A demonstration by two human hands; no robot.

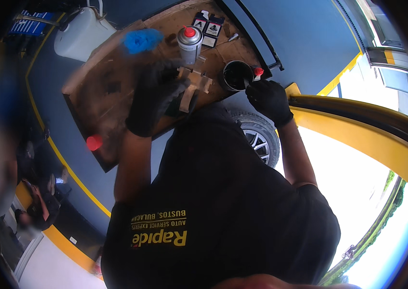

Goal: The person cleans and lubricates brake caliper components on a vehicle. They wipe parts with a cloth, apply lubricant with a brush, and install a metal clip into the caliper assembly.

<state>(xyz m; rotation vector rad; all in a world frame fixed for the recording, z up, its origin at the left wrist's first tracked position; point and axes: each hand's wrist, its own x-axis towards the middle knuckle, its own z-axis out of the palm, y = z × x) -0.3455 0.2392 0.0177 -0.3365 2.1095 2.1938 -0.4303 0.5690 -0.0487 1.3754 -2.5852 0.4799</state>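
Observation:
My right hand, in a black glove, is closed on a thin-handled tool. Its far end goes into a dark round tub, so the tip is hidden. My left hand, also black-gloved, is raised over the cardboard-covered worktop. Its fingers are curled and slightly blurred around something dark that I cannot make out. Between the hands lie brown cardboard or tape strips. Just beyond them stands a spray can with a red nozzle.
A crumpled blue cloth and dark small boxes lie at the back. A red cap sits at the near left corner. A white container stands beyond the worktop. A wheel is below, a yellow post at right.

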